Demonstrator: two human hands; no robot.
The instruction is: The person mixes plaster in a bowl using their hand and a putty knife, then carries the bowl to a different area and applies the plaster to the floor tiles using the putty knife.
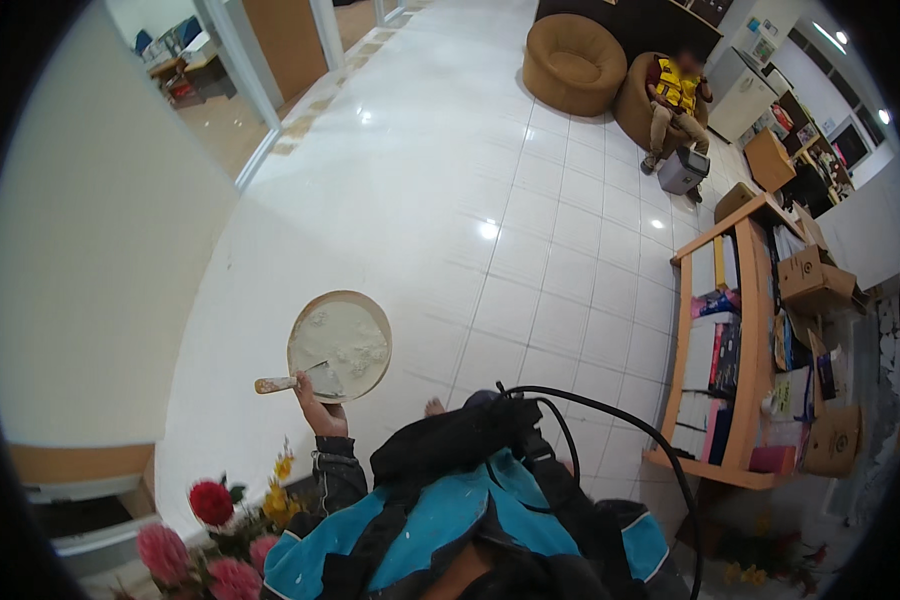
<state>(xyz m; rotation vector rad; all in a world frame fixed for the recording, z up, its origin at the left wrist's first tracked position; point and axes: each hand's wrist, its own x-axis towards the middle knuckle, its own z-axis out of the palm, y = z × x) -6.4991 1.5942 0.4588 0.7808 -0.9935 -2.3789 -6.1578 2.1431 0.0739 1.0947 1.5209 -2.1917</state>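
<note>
My left hand [322, 412] is closed at the near edge of a round tub [292, 345] with a tan rim, and its fingers meet a putty knife. The handle of that putty knife [275, 384], smeared with white, sticks out to the left past the rim. Its blade lies over the lumpy white paste [345, 335] that fills the tub. Whether my palm also supports the tub from below, I cannot tell. A dark sleeve covers my left wrist. My right hand is out of the picture.
Red, pink and yellow flowers [212, 502] stand at lower left, close to my left arm. On the right is a wooden shelf [760, 340] of books and boxes. A black cable [660, 435] loops from my chest bag. Far off, a person sits in a brown armchair [630, 105].
</note>
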